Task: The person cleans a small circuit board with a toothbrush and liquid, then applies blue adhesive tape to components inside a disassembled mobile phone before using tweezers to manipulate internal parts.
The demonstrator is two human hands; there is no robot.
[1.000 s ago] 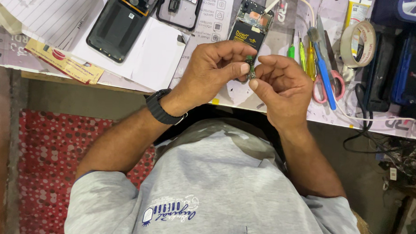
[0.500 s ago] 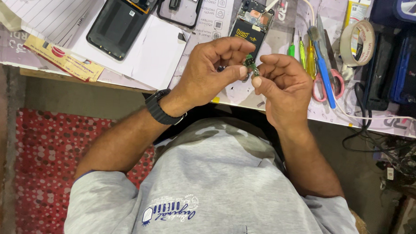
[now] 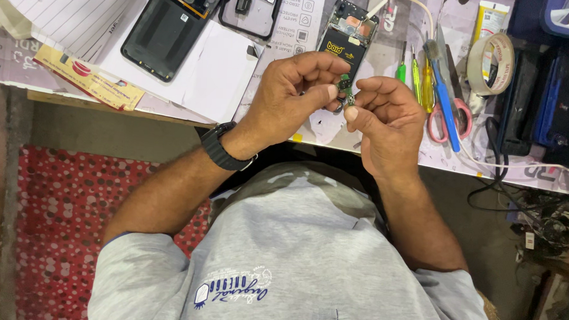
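A cluttered workbench (image 3: 386,151) carries, from bigger to smaller, a black phone back cover (image 3: 169,26), an opened phone (image 3: 348,39) with its insides bare, a roll of tape (image 3: 489,63), pink-handled scissors (image 3: 447,115) and a row of small screwdrivers (image 3: 420,73). Just above the bench's near edge, the left hand (image 3: 293,94), a black watch (image 3: 225,148) on its wrist, and the right hand (image 3: 387,119) meet. Both hands' fingertips pinch a small green circuit board (image 3: 345,89) between them.

Colours on and under the repair bench

Green circuit piece (image 3: 345,91); black phone back (image 3: 165,28); pink-handled scissors (image 3: 449,115); blue, yellow and green screwdrivers (image 3: 426,76); red white-dotted floor mat (image 3: 55,234); grey shirt (image 3: 293,261); black wristwatch (image 3: 220,150).
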